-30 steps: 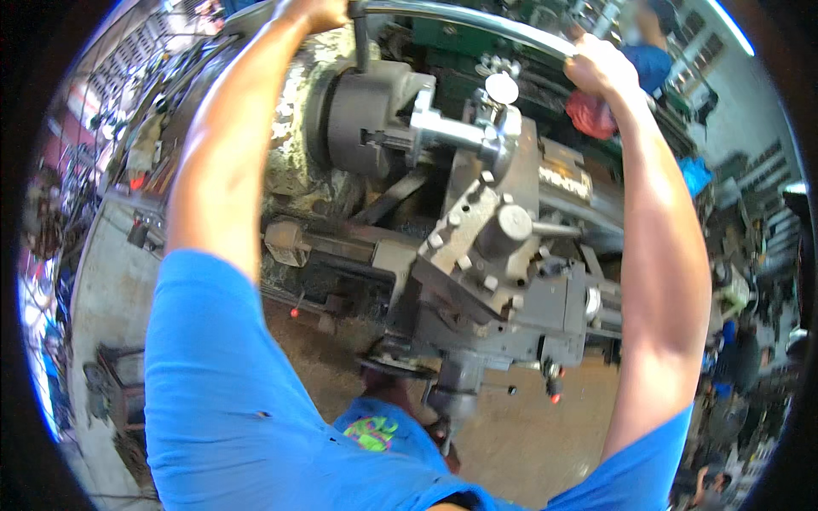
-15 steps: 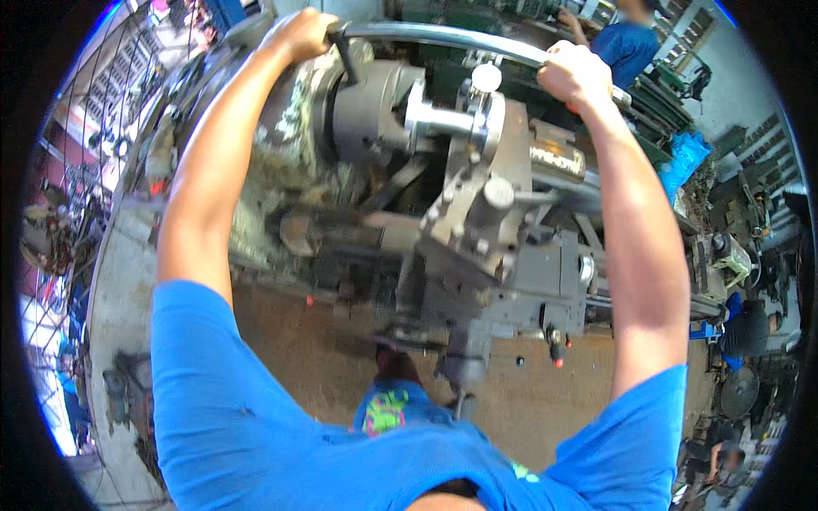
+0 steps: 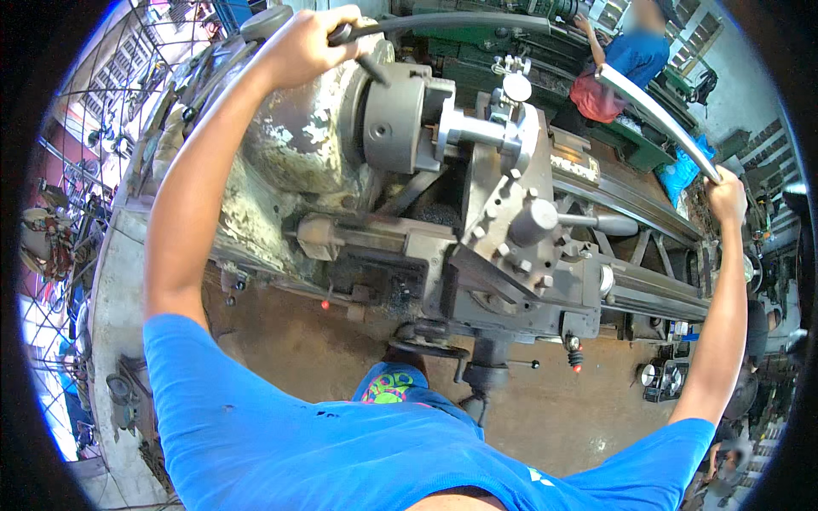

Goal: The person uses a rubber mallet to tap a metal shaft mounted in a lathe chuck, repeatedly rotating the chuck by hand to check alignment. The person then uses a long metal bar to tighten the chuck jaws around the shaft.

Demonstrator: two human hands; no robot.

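Note:
My left hand [image 3: 302, 51] is closed around the head of a dark chuck key [image 3: 460, 23], whose long bar reaches to the right. The key's shank slants down to the lathe chuck [image 3: 396, 123]; whether its tip sits in the chuck is not plain. At the far right my right hand [image 3: 726, 198] grips the lower end of a shiny metal pipe [image 3: 660, 119]. The pipe slants up and left, apart from the key's bar. A bright metal workpiece [image 3: 473, 130] extends from the chuck. Beside it stands a dial indicator [image 3: 516, 87].
The tool post [image 3: 532, 223] with its lever [image 3: 601, 224] and the carriage handwheel [image 3: 426, 345] lie below the chuck. Lathe bed rails [image 3: 652, 285] run to the right. Another person [image 3: 635, 55] in blue stands at the far right, near a blue bag [image 3: 682, 175].
The pipe has come off the key's bar, and my right hand has swung it right and down. My left hand stays on the key. The view has steadied.

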